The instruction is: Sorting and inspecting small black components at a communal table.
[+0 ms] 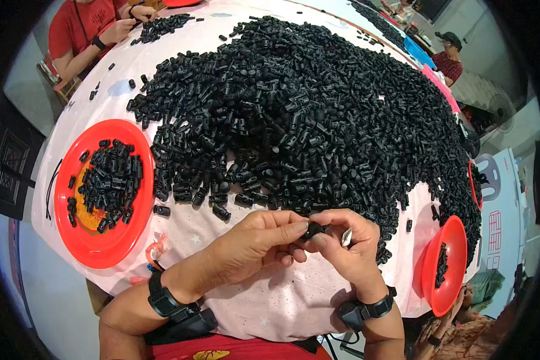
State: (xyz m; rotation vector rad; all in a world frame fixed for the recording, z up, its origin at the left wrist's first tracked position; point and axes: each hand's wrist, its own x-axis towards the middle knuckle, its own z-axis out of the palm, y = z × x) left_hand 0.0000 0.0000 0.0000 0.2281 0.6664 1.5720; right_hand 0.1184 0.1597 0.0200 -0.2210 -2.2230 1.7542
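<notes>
The left hand (261,240) and right hand (349,249) pinch a small black plastic piece (313,230) between their fingertips, just off the near edge of a broad heap of black cylindrical pieces (276,114). The right hand also grips a slim, pointed silvery object (347,237). Pale pink star-patterned cloth (264,309) shows from the heap to the near table edge. At left, a round red plastic plate (65,225) bears a mound of black pieces (115,180); at near right, a deep red plastic bowl (457,252) holds a few more.
</notes>
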